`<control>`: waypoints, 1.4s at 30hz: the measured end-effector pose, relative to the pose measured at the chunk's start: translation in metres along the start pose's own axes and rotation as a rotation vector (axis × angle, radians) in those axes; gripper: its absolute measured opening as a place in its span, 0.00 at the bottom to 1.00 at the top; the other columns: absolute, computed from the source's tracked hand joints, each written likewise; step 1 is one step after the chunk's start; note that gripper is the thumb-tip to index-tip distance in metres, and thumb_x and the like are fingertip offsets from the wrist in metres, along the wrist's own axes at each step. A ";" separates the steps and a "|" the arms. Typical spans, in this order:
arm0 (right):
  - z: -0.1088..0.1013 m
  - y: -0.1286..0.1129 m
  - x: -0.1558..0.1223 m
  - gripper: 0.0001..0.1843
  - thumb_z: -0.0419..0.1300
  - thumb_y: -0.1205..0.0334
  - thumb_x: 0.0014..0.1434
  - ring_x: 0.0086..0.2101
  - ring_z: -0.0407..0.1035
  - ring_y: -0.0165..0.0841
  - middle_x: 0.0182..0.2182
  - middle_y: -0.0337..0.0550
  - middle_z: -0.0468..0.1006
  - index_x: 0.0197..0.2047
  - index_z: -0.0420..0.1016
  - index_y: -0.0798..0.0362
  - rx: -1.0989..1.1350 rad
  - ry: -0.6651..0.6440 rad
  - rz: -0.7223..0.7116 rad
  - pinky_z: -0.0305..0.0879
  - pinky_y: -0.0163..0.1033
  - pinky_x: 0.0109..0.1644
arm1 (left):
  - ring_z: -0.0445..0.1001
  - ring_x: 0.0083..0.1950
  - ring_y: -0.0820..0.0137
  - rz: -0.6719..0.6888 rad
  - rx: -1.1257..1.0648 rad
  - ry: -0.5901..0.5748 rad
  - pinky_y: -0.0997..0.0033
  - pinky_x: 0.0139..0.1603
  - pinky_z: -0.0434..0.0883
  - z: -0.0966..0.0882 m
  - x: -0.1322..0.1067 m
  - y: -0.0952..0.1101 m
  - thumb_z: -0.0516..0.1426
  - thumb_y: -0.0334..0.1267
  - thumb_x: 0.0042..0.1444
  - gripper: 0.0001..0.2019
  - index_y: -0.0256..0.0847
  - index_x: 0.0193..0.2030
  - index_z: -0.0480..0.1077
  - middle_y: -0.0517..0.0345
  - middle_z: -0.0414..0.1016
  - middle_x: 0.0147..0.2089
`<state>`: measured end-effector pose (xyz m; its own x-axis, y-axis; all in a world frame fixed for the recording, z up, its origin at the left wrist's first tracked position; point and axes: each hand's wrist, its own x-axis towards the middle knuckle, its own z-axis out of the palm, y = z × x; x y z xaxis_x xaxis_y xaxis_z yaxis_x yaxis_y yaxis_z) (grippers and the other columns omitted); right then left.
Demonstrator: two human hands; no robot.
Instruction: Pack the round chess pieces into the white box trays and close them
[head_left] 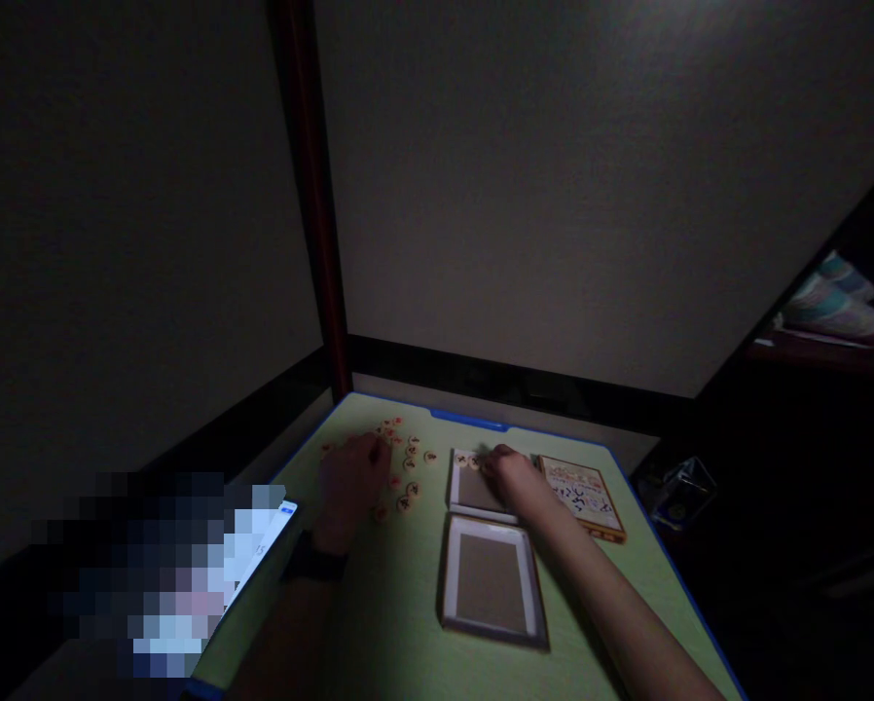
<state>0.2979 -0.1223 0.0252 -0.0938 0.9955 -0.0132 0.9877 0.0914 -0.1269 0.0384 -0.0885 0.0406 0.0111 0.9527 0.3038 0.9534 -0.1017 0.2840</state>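
Round xiangqi pieces [412, 451] with red or dark characters lie scattered over the left half of the table. Among them is my left hand [353, 482], its fingers curled together; whatever they hold, if anything, is hidden. My right hand [514, 475] reaches into the farther shallow box tray [473, 509], fingers pinched on a xiangqi piece [487, 467] at the tray's far edge. Left of those fingertips, a short row of pieces [467, 461] sits inside that tray. Nearer to me lies a second shallow tray [531, 638], with a brown bottom and pale inner border.
A printed flat box [579, 497] lies on the table's right side. The green table [393, 604] has a blue edge and stands against walls. A lit screen [258, 555] is at the left edge, partly pixelated. Past the right edge is a dark area with a shiny package [681, 497].
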 end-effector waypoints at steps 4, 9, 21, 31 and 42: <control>0.005 0.006 0.003 0.13 0.53 0.72 0.65 0.41 0.74 0.34 0.44 0.53 0.78 0.39 0.79 0.58 0.034 0.028 -0.003 0.62 0.32 0.45 | 0.77 0.40 0.66 -0.003 0.043 -0.063 0.70 0.39 0.63 -0.005 0.001 0.003 0.48 0.43 0.67 0.18 0.41 0.38 0.78 0.51 0.81 0.39; 0.010 0.010 0.005 0.13 0.52 0.72 0.66 0.42 0.73 0.34 0.43 0.52 0.78 0.38 0.79 0.56 0.063 0.056 -0.015 0.62 0.33 0.46 | 0.78 0.40 0.64 -0.063 0.030 -0.142 0.69 0.40 0.65 -0.014 0.003 0.001 0.47 0.44 0.67 0.19 0.41 0.41 0.78 0.50 0.82 0.39; -0.002 0.004 0.000 0.12 0.54 0.70 0.63 0.39 0.73 0.37 0.41 0.53 0.79 0.36 0.79 0.56 0.100 0.138 -0.044 0.64 0.37 0.45 | 0.79 0.48 0.57 -0.084 0.030 -0.217 0.66 0.41 0.70 -0.008 0.011 -0.027 0.49 0.44 0.66 0.18 0.41 0.46 0.79 0.45 0.81 0.46; -0.037 -0.027 -0.021 0.15 0.53 0.61 0.65 0.36 0.77 0.38 0.36 0.46 0.85 0.42 0.82 0.50 0.239 0.115 -0.153 0.67 0.37 0.42 | 0.80 0.48 0.56 -0.201 0.029 -0.217 0.66 0.42 0.72 -0.013 0.012 -0.044 0.50 0.38 0.65 0.16 0.37 0.43 0.80 0.42 0.82 0.44; -0.031 -0.064 0.004 0.14 0.54 0.64 0.65 0.36 0.76 0.35 0.36 0.44 0.84 0.40 0.83 0.50 0.322 0.054 -0.339 0.64 0.35 0.42 | 0.78 0.50 0.61 -0.078 -0.056 -0.202 0.70 0.50 0.69 0.012 0.013 -0.053 0.50 0.29 0.63 0.15 0.32 0.44 0.79 0.41 0.80 0.47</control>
<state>0.2386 -0.1238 0.0642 -0.3892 0.9116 0.1321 0.8128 0.4073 -0.4164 -0.0089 -0.0671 0.0186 0.0032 0.9957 0.0922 0.9355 -0.0355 0.3516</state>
